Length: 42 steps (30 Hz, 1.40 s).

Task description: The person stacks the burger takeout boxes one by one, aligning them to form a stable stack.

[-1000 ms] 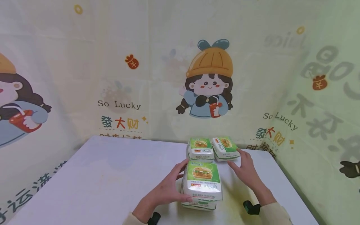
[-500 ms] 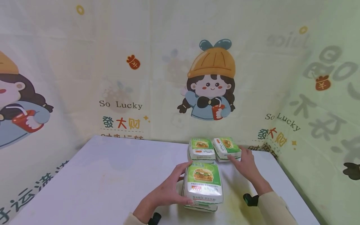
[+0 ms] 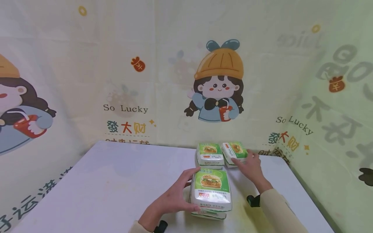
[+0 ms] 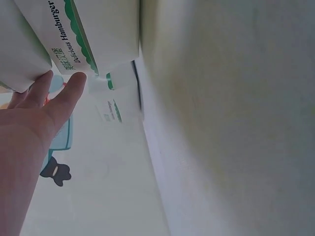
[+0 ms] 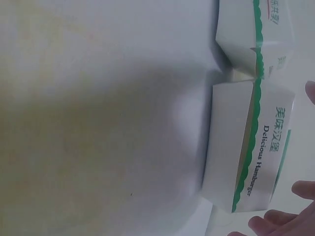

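Four burger boxes [image 3: 209, 156] sit lower centre, the bottom box [image 3: 212, 215] mostly hidden. Left grip [image 3: 175, 195] clasps the top box [image 3: 212, 191]; right grip [image 3: 250, 165] spreads by the rear-right box [image 3: 233, 151], contact unclear.

Cartoon-printed cream cloth [image 3: 166, 87] hangs behind a white table [image 3: 131, 181]

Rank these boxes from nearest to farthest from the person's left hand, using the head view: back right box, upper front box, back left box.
1. Upper front box: held by the left hand.
2. Back left box: behind the upper front box.
3. Back right box: farther right, past the back left box.
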### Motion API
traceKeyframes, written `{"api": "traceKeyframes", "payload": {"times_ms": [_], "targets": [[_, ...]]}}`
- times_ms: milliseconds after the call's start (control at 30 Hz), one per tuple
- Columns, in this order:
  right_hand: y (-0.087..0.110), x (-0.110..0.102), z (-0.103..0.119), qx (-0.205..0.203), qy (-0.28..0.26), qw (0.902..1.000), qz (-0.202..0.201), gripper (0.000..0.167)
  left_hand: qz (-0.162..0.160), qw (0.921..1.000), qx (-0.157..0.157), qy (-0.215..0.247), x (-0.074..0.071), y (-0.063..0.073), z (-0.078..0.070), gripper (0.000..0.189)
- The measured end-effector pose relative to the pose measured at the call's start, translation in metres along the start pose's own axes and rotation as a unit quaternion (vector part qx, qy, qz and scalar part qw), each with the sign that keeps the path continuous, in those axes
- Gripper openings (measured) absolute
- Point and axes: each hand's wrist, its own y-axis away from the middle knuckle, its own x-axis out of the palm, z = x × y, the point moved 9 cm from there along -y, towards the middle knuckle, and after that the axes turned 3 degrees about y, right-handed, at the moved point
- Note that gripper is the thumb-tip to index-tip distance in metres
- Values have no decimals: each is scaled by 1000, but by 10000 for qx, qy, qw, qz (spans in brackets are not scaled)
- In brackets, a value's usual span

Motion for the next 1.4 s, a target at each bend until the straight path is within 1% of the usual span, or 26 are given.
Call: {"api": "traceKeyframes", "payload": {"times_ms": [100,200,433,633,767,867,1000,1133,1267,1400], "targets": [[3,6,-3,131,11,9999,0,106,16,10000,67,-22,3,4,1,108],[6,12,-6,237,93,9997,-4,107,42,10000,0,-20,6,7,2,108],[13,26,-17,555,245,9981,135,109,158,9997,-178,-17,13,15,4,107],[20,34,-26,667,143,9976,112,107,256,9987,-437,62,20,22,8,106],[26,40,-31,677,46,9976,152,107,289,9985,-448,83,23,26,9,106],[27,43,-33,659,-6,9976,196,107,291,9987,-417,69,22,28,9,107],[20,43,-32,613,-42,9979,208,106,278,9985,-466,49,19,24,12,107],[6,35,-26,566,-13,9982,180,106,243,9988,-418,-39,13,15,11,108],[-8,19,-16,458,-47,9989,81,106,183,9993,-303,-128,5,3,9,108],[-21,-2,-6,311,-96,9994,-123,106,84,9997,-155,-157,-4,-10,4,108]]}}
